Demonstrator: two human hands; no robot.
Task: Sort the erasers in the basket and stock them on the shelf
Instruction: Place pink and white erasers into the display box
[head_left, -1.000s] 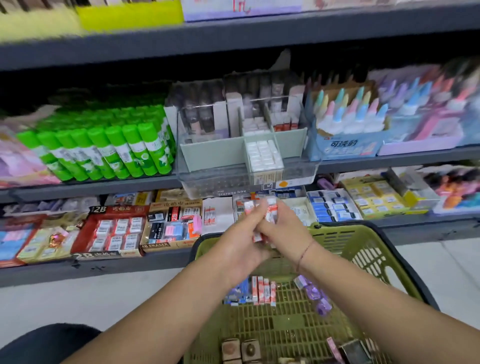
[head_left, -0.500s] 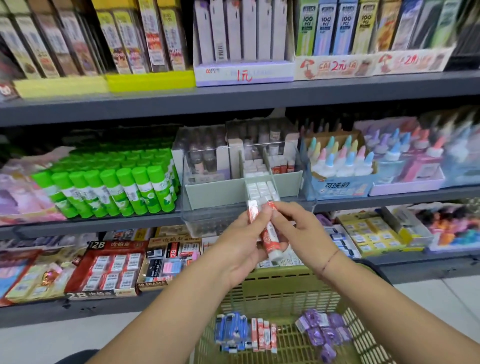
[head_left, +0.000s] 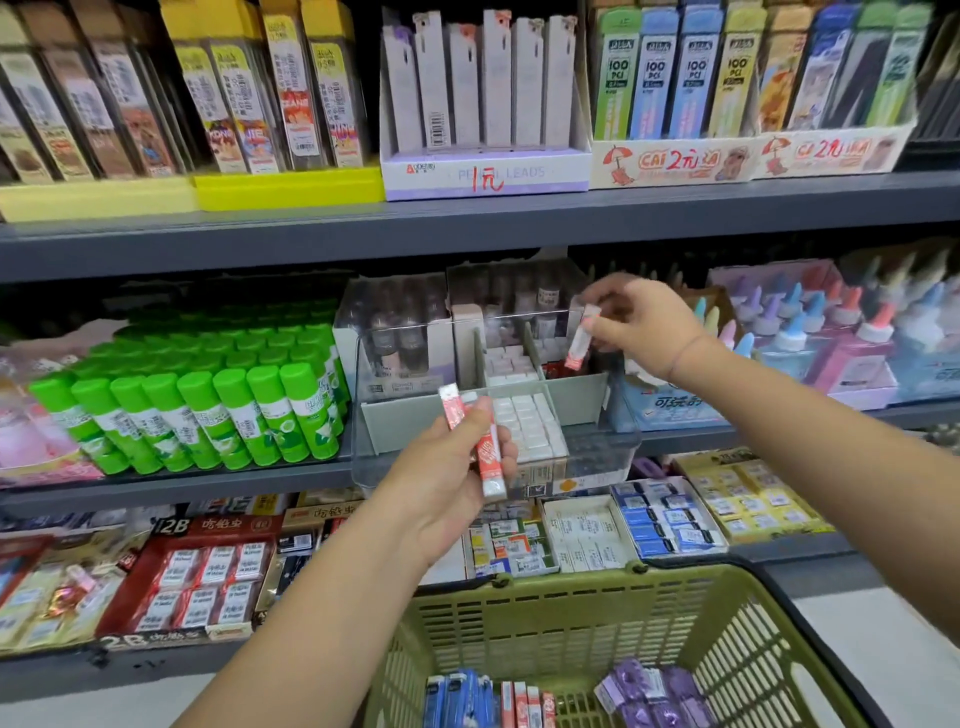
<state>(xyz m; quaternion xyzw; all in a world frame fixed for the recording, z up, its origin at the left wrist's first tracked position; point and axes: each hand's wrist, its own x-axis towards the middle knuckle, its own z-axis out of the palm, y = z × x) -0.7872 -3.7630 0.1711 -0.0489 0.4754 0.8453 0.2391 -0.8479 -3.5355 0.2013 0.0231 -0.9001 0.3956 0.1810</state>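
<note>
My left hand (head_left: 447, 483) grips a few long red-and-white erasers (head_left: 488, 457) in front of the clear divided organizer (head_left: 374, 421) on the middle shelf. My right hand (head_left: 641, 325) pinches one more red-and-white eraser (head_left: 582, 340), tilted, over the organizer's back right compartment. Small white erasers (head_left: 527, 421) fill the centre compartments. The green basket (head_left: 561, 608) sits below, holding blue erasers (head_left: 460, 699), red-and-white erasers (head_left: 524, 704) and purple erasers (head_left: 649, 691).
Green glue sticks (head_left: 208, 410) stand left of the organizer, pastel glue bottles (head_left: 810, 332) to its right. Boxed erasers (head_left: 208, 571) line the lower shelf. Pencil-lead packs (head_left: 483, 88) fill the top shelf. The grey shelf edge (head_left: 467, 228) runs above the organizer.
My hands have separated: the right one took one eraser up and right to the organizer's back compartment, while the left stayed low with the rest. The view tilted upward.
</note>
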